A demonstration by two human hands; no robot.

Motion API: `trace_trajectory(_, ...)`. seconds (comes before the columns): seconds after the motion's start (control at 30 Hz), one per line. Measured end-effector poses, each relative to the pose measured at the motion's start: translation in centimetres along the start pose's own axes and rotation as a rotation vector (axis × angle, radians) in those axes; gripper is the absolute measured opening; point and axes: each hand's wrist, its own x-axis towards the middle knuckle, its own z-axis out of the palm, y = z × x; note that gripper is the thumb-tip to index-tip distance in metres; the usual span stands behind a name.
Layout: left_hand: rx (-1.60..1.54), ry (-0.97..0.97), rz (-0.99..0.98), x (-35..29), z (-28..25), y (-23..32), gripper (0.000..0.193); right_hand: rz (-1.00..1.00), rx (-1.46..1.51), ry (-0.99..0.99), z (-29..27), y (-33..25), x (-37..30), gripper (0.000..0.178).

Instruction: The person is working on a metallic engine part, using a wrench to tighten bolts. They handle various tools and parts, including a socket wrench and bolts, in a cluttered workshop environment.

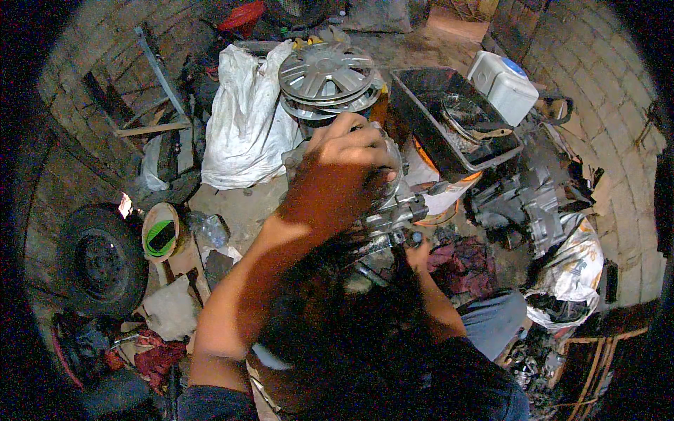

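Observation:
A grey cast-metal housing (390,217), like a gearbox casing, stands in front of me, partly covered by my arms and deep shadow. My left hand (351,151) lies over its top, fingers bent and closed on the metal. Lower down on its right side is my right hand (419,256), much of it in shadow. Its fingers are closed beside a small bluish round end (416,238); what they hold is hidden. A dark red rag (463,266) is just right of that hand.
Stacked wheel covers (326,74) and a white sack (246,119) stand beyond. A black tray (449,158) holds parts; a white jug (502,88) is behind it. Another metal casing (523,210) sits at right. To the left are a tyre (102,259) and a bucket (161,231).

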Motion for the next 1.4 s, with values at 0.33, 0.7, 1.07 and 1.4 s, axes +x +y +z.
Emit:
trace_trajectory(0.33,0.022,0.177,-0.175,1.6,0.8,-0.3,0.009,-0.083,-0.044,0.027,-0.2,2.2,0.7,0.06)
trace_trajectory(0.7,0.185,-0.552,-0.312,8.3,-1.8,-3.7,0.023,-0.064,-0.033,0.016,1.3,4.1,-0.1,0.051)
trace_trajectory(1.07,0.076,-0.465,-0.58,9.5,-0.8,-4.7,0.03,-0.044,-0.076,0.121,-0.5,8.2,1.5,0.049)
trace_trajectory(1.4,-0.137,-0.352,-0.456,1.1,-3.7,-9.8,0.025,0.03,0.22,0.057,1.5,9.7,0.8,0.042)
